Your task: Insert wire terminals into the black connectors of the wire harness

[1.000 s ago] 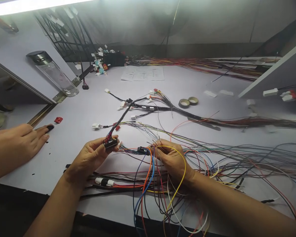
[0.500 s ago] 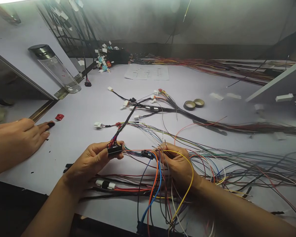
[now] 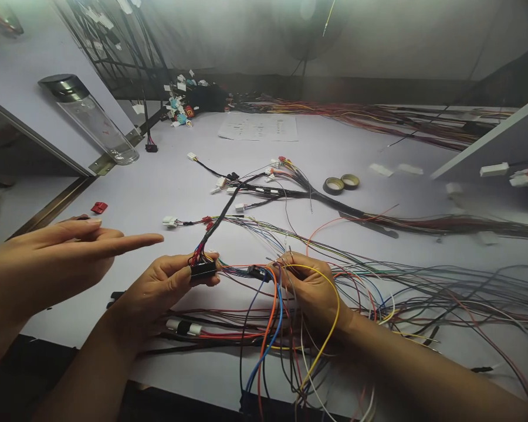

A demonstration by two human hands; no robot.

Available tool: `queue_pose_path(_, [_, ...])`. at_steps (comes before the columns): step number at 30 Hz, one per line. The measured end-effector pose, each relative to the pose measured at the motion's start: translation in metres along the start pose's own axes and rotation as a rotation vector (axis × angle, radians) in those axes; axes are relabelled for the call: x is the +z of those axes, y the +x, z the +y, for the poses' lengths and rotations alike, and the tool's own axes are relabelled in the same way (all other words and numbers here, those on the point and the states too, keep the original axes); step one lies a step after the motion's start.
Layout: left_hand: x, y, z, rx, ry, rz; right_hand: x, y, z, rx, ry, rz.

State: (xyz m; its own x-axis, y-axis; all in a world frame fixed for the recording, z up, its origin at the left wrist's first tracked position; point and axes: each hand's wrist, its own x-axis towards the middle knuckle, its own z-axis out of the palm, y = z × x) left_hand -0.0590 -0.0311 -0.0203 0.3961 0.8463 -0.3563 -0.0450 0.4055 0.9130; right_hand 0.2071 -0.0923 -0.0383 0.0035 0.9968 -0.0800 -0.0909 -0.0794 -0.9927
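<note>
My left hand [image 3: 162, 287] pinches a black connector [image 3: 203, 268] whose black-sleeved cable runs up and away over the white table [image 3: 149, 193]. My right hand [image 3: 314, 290] is closed on a bunch of loose coloured wires [image 3: 286, 266], with orange, blue and yellow strands hanging over its fingers. A second small black connector [image 3: 259, 273] lies between my two hands. Another person's hand [image 3: 70, 252] comes in from the left, its forefinger stretched out toward the connector in my left hand.
A wire harness with white plugs [image 3: 264, 181] lies mid-table, two tape rolls [image 3: 341, 184] beside it. A clear bottle [image 3: 92, 123] leans at the left, a red clip [image 3: 99, 207] below it. A paper sheet [image 3: 259, 126] and wire bundles [image 3: 378, 117] lie at the back.
The other person's hand has lifted off the table and now points right with its forefinger. My own hands have held their grip and barely moved.
</note>
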Motion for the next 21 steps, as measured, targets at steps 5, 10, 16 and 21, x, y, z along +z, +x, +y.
queue_pose_path(5, [0.004, 0.006, -0.002, 0.048, -0.031, -0.017, -0.001, 0.0, -0.001, 0.016, -0.029, -0.017])
queue_pose_path(10, [0.007, -0.001, 0.005, 0.032, 0.008, -0.113, -0.001, 0.001, -0.005, 0.005, -0.029, -0.02])
queue_pose_path(16, [0.007, -0.003, 0.009, 0.025, -0.014, -0.241, -0.001, 0.001, -0.006, -0.007, -0.033, -0.017])
queue_pose_path(21, [0.005, -0.004, 0.007, 0.038, 0.068, -0.187, 0.0, 0.001, 0.0, -0.005, 0.007, 0.01])
